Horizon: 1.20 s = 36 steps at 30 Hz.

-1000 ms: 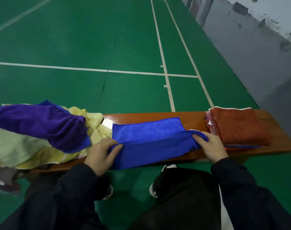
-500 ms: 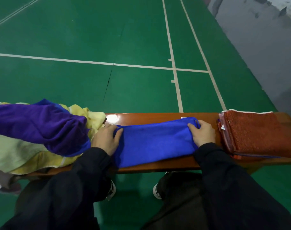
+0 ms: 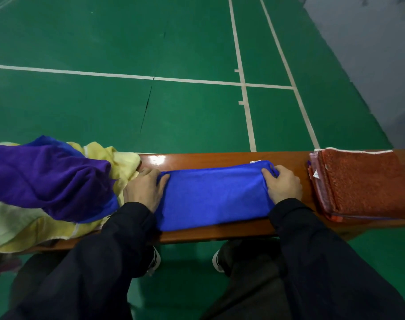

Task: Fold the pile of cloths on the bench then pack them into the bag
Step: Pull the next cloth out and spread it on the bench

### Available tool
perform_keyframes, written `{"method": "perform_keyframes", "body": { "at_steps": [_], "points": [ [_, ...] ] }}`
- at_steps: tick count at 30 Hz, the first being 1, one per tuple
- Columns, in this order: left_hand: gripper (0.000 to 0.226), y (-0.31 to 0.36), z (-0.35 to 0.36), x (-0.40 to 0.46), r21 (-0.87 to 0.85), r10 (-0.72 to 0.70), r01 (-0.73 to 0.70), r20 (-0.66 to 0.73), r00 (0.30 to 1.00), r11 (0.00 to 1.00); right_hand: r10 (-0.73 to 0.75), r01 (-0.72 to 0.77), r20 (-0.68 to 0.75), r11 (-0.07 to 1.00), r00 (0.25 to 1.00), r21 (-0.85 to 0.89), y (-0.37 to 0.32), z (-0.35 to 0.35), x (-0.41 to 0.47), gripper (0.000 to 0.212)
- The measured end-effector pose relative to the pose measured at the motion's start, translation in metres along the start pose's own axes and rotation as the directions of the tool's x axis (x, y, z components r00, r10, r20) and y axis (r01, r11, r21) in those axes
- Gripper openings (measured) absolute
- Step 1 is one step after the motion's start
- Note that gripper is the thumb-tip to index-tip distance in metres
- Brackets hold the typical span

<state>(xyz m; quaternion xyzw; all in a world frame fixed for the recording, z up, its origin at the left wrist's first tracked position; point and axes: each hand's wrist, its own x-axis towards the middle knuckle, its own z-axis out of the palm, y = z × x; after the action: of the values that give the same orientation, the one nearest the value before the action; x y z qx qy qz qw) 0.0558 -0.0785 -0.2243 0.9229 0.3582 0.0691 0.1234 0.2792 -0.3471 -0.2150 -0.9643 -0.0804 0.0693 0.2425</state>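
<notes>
A person sits at a long wooden table (image 3: 220,232) on a green court floor, folding cloths. This looks like the middle of the folding stage: one blue cloth (image 3: 214,195) lies flat across the table in front of them, already folded into a long band, with a hand on each short end.

The left hand (image 3: 144,189) rests on the cloth's left end. Its fingers (image 3: 161,179) lie fairly straight and close together on the fabric's edge; whether the thumb tucks under the cloth cannot be told. The right hand (image 3: 283,184) is at the right end, near the far corner. Its fingers (image 3: 267,173) curl over the bunched edge and appear to grip it.

To the left, touching the left hand, sits the unfolded pile (image 3: 58,192): a purple cloth on top of pale yellow ones, spilling over the table's near edge. To the right, just beside the right hand but apart from it, is a neat stack (image 3: 363,183) of folded cloths with a rust-red one on top. No bag is in view.

The next move is probably to bring one end over the other, halving the band, then set it on the stack. That calls for matching corners and keeping the layers from slipping.
</notes>
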Motion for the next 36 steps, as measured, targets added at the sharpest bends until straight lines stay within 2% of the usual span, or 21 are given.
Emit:
{"method": "perform_keyframes", "body": {
  "at_steps": [7, 11, 14, 17, 18, 20, 22, 24, 26, 27, 28, 30, 32, 34, 36],
  "points": [
    [0.034, -0.002, 0.0, 0.002, -0.072, -0.022, 0.018, -0.052, 0.998, 0.997, 0.011, -0.009, -0.047, 0.999, 0.999, 0.032, 0.003, 0.002, 0.002, 0.038],
    [0.038, -0.004, 0.004, 0.007, -0.065, -0.027, 0.022, -0.08, 0.996, 0.998, 0.017, -0.016, -0.059, 1.0, 0.998, 0.006, 0.005, 0.003, 0.003, 0.039],
    [0.049, -0.002, 0.005, 0.013, -0.013, -0.063, 0.063, -0.026, 0.998, 0.998, 0.015, -0.017, -0.044, 0.998, 0.999, -0.053, 0.006, 0.005, 0.005, 0.037],
    [0.04, 0.004, 0.001, 0.018, -0.051, -0.115, 0.115, 0.003, 0.993, 0.992, 0.03, -0.033, -0.031, 0.995, 0.999, -0.091, 0.007, 0.006, 0.009, 0.032],
    [0.042, 0.006, -0.001, 0.016, -0.056, -0.082, 0.08, -0.042, 0.996, 0.995, 0.035, -0.037, -0.028, 0.995, 0.999, -0.091, 0.007, 0.006, 0.009, 0.032],
    [0.051, 0.009, -0.003, 0.005, -0.002, 0.151, -0.153, -0.162, 0.975, 0.988, 0.054, -0.055, -0.014, 0.998, 0.998, -0.035, 0.004, 0.002, 0.008, 0.034],
    [0.042, 0.014, -0.004, -0.011, 0.02, 0.488, -0.497, -0.222, 0.844, 0.868, 0.07, -0.068, -0.036, 0.996, 0.997, 0.059, 0.0, -0.005, 0.005, 0.041],
    [0.041, 0.017, 0.0, -0.025, -0.006, 0.696, -0.701, -0.117, 0.708, 0.713, -0.051, 0.072, -0.194, 0.992, 0.98, 0.1, -0.001, -0.007, -0.003, 0.048],
    [0.055, 0.019, 0.012, -0.037, -0.004, 0.745, -0.746, 0.035, 0.666, 0.666, -0.31, 0.325, -0.342, 0.945, 0.887, -0.014, -0.002, -0.004, -0.019, 0.049],
    [0.064, 0.02, 0.019, -0.042, 0.025, 0.74, -0.745, 0.093, 0.666, 0.667, -0.431, 0.43, -0.331, 0.899, 0.839, -0.083, -0.003, 0.0, -0.031, 0.05],
    [0.071, 0.02, 0.026, -0.046, 0.049, 0.725, -0.736, 0.137, 0.675, 0.675, -0.526, 0.519, -0.244, 0.849, 0.815, -0.098, -0.005, 0.005, -0.045, 0.052],
    [0.08, 0.023, 0.033, -0.055, 0.078, 0.695, -0.714, 0.182, 0.696, 0.695, -0.593, 0.595, 0.063, 0.804, 0.803, -0.017, -0.01, 0.019, -0.076, 0.062],
    [0.085, 0.027, 0.035, -0.064, 0.102, 0.679, -0.702, 0.19, 0.709, 0.705, -0.602, 0.641, 0.308, 0.766, 0.737, -0.039, -0.006, 0.036, -0.095, 0.069],
    [0.091, 0.026, 0.033, -0.07, 0.121, 0.678, -0.705, 0.201, 0.707, 0.699, -0.639, 0.698, 0.344, 0.713, 0.688, -0.071, 0.003, 0.044, -0.094, 0.067],
    [0.097, 0.017, 0.026, -0.074, 0.141, 0.662, -0.691, 0.201, 0.722, 0.709, -0.681, 0.719, 0.316, 0.694, 0.661, -0.008, 0.015, 0.04, -0.081, 0.058]
  ]
}}
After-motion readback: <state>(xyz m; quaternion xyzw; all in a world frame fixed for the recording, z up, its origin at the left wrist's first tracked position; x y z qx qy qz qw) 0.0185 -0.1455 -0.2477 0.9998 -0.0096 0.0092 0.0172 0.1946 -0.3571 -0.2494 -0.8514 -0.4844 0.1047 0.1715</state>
